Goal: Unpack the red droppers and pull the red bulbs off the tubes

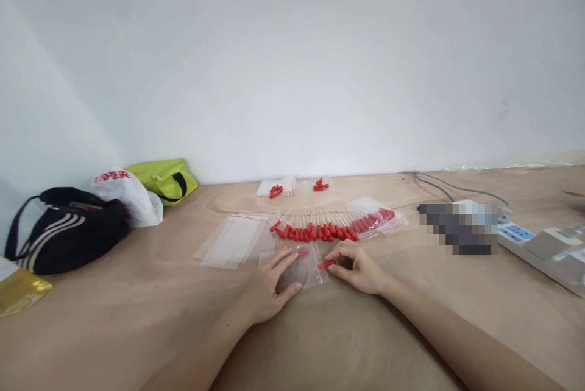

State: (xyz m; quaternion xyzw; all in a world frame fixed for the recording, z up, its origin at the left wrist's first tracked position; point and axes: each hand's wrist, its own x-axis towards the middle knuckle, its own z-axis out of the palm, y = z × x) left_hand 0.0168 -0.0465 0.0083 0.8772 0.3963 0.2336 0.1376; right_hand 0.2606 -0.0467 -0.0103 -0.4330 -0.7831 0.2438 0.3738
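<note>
My left hand (274,286) lies with fingers apart on a clear zip-lock bag (313,278), holding it flat to the table. A red piece (302,252) shows at its fingertips inside the bag. At the bag's zip edge, my right hand (354,268) pinches a small red rod-shaped piece (326,264) between thumb and fingers. Just beyond both hands, several red-ended thin pale sticks (315,231) are fanned in a row, red ends toward me. More red pieces (365,222) lie over clear bags at the row's right end.
Flat empty clear bags (233,242) overlap at the left. Two bags with red pieces (276,190) (320,184) lie near the wall. Farther left are a black bag (77,232), a white plastic bag (132,196) and a lime-green bag (159,178). A power strip (539,245) with cables stands right.
</note>
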